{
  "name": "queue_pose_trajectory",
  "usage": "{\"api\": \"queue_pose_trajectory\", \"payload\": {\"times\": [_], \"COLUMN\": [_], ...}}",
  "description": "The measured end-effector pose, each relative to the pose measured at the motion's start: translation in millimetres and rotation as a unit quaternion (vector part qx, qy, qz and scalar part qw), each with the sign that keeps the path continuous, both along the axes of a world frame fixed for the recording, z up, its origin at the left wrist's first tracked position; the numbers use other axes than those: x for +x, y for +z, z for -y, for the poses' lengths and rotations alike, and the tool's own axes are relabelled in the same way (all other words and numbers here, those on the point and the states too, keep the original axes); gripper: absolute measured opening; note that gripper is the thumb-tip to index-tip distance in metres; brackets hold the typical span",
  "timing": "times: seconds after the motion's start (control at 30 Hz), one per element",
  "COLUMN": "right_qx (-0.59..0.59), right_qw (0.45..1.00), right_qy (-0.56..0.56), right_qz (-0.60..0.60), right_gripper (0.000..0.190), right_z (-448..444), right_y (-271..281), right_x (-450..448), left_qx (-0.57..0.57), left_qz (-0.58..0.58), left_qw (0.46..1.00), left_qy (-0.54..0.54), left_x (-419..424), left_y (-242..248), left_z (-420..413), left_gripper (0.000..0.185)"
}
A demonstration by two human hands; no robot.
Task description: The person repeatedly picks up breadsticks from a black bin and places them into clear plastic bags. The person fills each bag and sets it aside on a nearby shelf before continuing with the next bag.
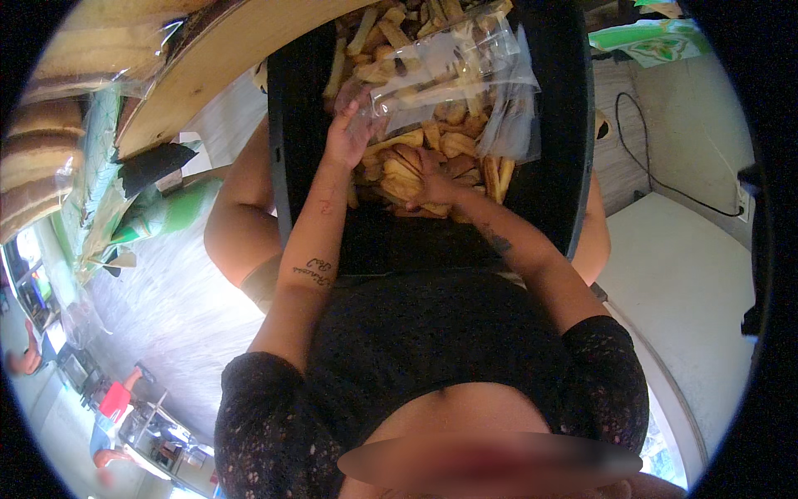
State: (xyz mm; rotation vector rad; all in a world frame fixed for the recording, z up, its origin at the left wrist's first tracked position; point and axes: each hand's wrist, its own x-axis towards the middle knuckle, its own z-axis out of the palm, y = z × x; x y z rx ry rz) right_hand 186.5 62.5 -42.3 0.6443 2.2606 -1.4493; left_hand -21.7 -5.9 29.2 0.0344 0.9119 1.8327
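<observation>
A deep black plastic bin (561, 156) stands between my knees with fried, chip-like slices and sticks of food (458, 145) in it. My left hand (354, 128) is at the bin's left side with a clear plastic bag (365, 115) between its fingers. On the right, my right hand (431, 181) closes around several stacked golden slices (401, 174) low in the pile. More clear plastic bags (511, 118) lie over the food on the right and upper part of the bin.
A curved wooden edge (249, 43) and plastic-wrapped packs (40, 162) are at upper left. A white surface (667, 262) stands at right, with a black cable (648, 150) above it. Two people (115, 399) (28, 355) are far off at lower left.
</observation>
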Motion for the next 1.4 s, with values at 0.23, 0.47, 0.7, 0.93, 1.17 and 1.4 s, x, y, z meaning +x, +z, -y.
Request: {"api": "queue_pose_trajectory", "payload": {"times": [0.23, 0.47, 0.7, 0.93, 1.17, 1.4], "right_qx": [-0.107, -0.098, -0.121, -0.092, -0.296, -0.248], "right_qw": [0.993, 0.99, 0.973, 0.953, 0.911, 0.873], "right_qy": [-0.029, -0.089, -0.193, -0.284, -0.284, -0.361], "right_qz": [-0.043, -0.05, -0.048, -0.053, -0.045, -0.214], "right_gripper": [0.125, 0.121, 0.122, 0.114, 0.1, 0.102], "right_z": [-15, -1, 26, 47, -40, -157], "right_y": [-12, -8, -23, -8, 53, 186], "right_x": [17, 9, -17, -35, -11, 70], "left_qx": [0.017, 0.032, 0.042, 0.067, 0.021, 0.072], "left_qz": [0.025, 0.025, 0.03, 0.056, -0.015, 0.009], "left_qw": [0.999, 0.999, 0.998, 0.995, 1.0, 0.997], "left_qy": [-0.04, -0.028, -0.021, -0.051, -0.004, 0.002], "left_x": [-6, -7, -11, -11, -14, -18], "left_y": [-7, -17, -22, -17, -20, -27], "left_z": [1, 0, 3, 0, 4, 10], "left_gripper": [0.065, 0.064, 0.065, 0.067, 0.069, 0.071]}}
